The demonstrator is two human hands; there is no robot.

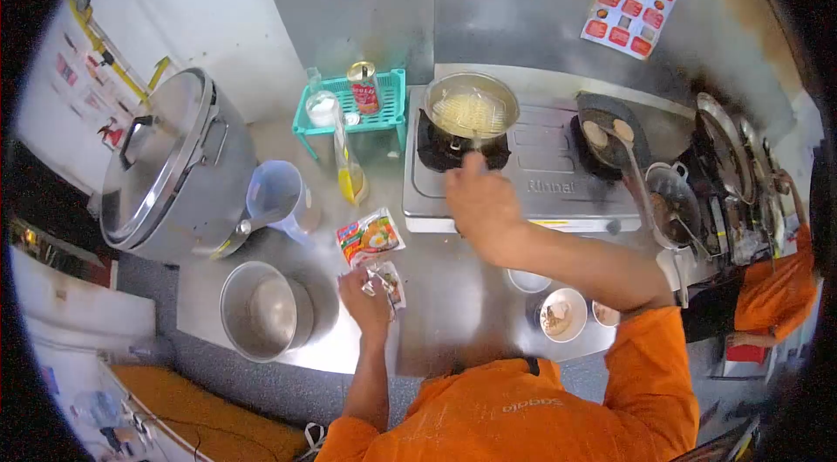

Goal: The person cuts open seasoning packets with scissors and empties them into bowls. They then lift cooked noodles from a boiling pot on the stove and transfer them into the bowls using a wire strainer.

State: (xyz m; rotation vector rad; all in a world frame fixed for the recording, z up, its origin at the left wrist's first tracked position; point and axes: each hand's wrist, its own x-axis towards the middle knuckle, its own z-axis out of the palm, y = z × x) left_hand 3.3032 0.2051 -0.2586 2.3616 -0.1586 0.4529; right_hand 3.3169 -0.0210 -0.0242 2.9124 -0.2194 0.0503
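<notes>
My two hands, seen from my station: both closed, both occupied.
I count one wide metal pot (266, 311), two packets (370, 237), my left hand (366, 303) pinching the lower packet (390, 284), my right hand (485, 205) gripping a handle (476, 146) at one stove pot (472, 106), and three white bowls (563, 315) on the counter (453, 305).

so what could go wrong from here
The right hand grips the handle over the left burner; a jerk might tip or slop the cooking pot.

The white bowl sits near the counter's front edge, close to the right sleeve, which could catch it.

The metal pan is also near that edge, so a bump might topple it.
</notes>
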